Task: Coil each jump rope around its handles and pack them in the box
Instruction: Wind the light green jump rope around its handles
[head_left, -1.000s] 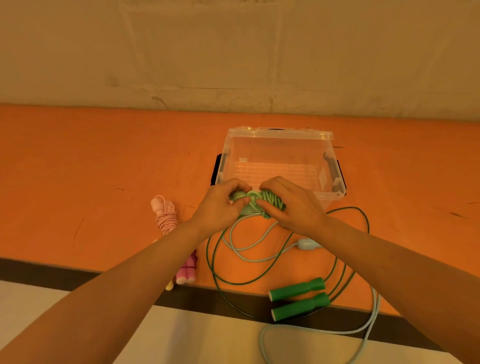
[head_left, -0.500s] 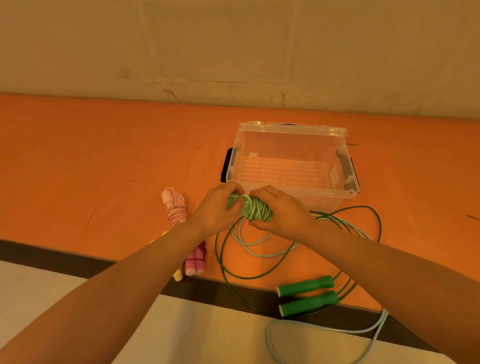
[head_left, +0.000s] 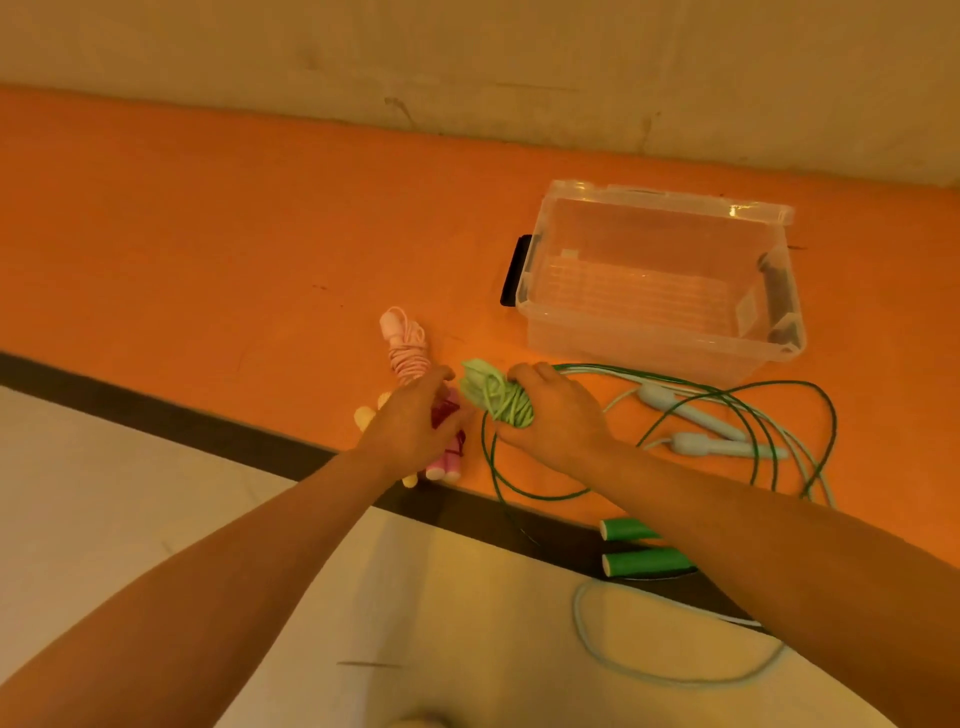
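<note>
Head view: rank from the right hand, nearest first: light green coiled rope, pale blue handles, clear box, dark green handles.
From the right hand:
1. Light green coiled rope, gripped in that hand.
2. Pale blue handles, just to its right.
3 and 4. Dark green handles below and clear box above: too close to call.

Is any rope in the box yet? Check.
No. The clear box holds nothing; the right hand grips the light green bundle in front of it.

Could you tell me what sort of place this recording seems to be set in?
Probably an indoor floor workspace, perhaps a gym or playroom: a bare plaster wall meets an orange floor mat, where a clear plastic storage box and loose dark green jump rope lie.
</note>
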